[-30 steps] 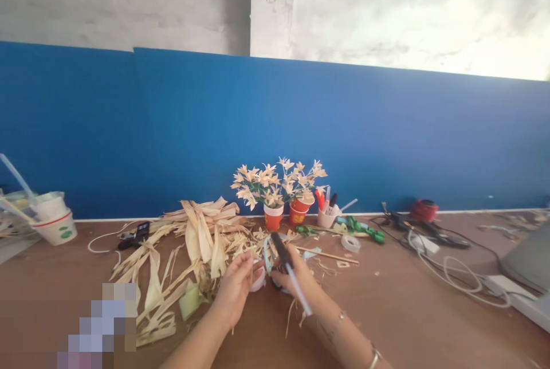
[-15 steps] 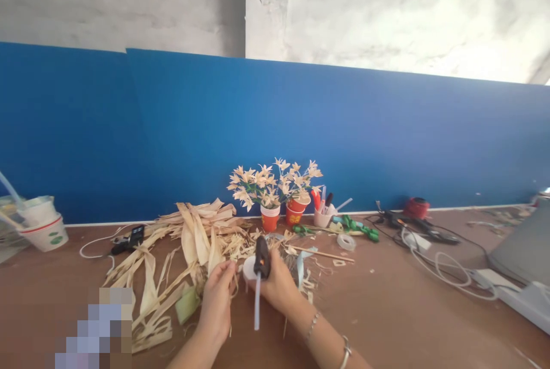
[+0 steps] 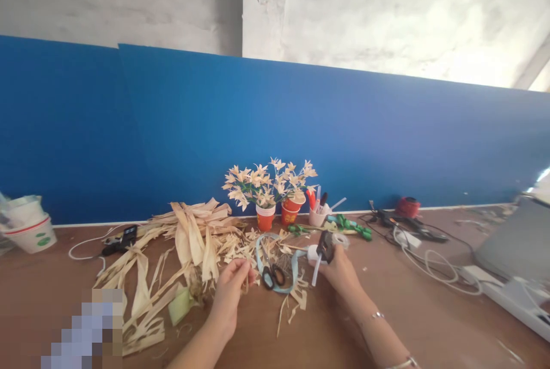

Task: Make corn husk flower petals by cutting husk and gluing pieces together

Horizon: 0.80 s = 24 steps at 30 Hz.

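Observation:
My right hand (image 3: pixel 339 269) grips a black glue gun (image 3: pixel 325 244), with a clear glue stick (image 3: pixel 317 273) poking out of its rear towards me. A white round object (image 3: pixel 312 252) sits beside the gun; I cannot make out what it is. My left hand (image 3: pixel 230 294) is closed in a pinch on a thin pale strip of dried husk (image 3: pixel 246 285), mostly hidden by the fingers. Between the hands lie black-handled scissors (image 3: pixel 275 275) and a light blue ribbon (image 3: pixel 295 271), with husk scraps around them.
Dried corn husks (image 3: pixel 189 237) are heaped on the left. Behind stand pale husk flowers (image 3: pixel 258 180) in a red paper cup (image 3: pixel 265 220), and a pen cup (image 3: pixel 317 217). A tape roll (image 3: pixel 341 240) lies nearby. Cables (image 3: pixel 438 269) and a power strip (image 3: pixel 511 300) are right.
My right hand has moved right with the glue gun, uncovering the scissors and ribbon. My left hand has shifted slightly right, still pinching. The view has turned a little.

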Motion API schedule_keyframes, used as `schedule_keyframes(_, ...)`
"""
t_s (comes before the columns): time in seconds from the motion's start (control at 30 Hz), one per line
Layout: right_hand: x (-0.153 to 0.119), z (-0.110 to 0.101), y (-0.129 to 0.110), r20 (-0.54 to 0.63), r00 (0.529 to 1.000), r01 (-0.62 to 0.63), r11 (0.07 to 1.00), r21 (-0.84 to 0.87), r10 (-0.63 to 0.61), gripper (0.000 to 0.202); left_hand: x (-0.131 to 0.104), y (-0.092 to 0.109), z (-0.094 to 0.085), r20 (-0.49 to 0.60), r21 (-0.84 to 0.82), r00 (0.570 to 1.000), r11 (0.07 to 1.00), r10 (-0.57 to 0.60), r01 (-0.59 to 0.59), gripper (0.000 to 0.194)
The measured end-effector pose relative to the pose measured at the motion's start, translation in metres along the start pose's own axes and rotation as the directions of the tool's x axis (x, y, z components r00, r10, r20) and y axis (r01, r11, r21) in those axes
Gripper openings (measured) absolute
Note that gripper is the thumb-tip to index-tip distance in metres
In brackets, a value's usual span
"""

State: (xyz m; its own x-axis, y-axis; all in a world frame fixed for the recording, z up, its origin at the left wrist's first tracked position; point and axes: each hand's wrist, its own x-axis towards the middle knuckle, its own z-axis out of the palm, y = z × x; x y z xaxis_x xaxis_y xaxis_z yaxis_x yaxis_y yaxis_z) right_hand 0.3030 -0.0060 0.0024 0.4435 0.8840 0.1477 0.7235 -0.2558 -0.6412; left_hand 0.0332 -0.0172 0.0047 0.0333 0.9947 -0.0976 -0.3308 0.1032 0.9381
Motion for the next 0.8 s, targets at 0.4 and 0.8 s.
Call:
schedule_keyframes(0.4, -0.054, 0.051, -0.107, 0.403, 0.847, -0.132, 0.597, 0.791, -0.347, 0.023, -0.004, -0.007, -0.004, 0.298, -0.083, 0.948, 0.986, -0.111, 0.141, 0.027)
schedule_keyframes(0.8, -0.058, 0.073, -0.096, 0.128, 0.973, 0.051, 0.721, 0.691, -0.192, 0.023, 0.004, -0.032, -0.001, 0.141, 0.328, 0.989, 0.94, 0.044, -0.089, 0.023)
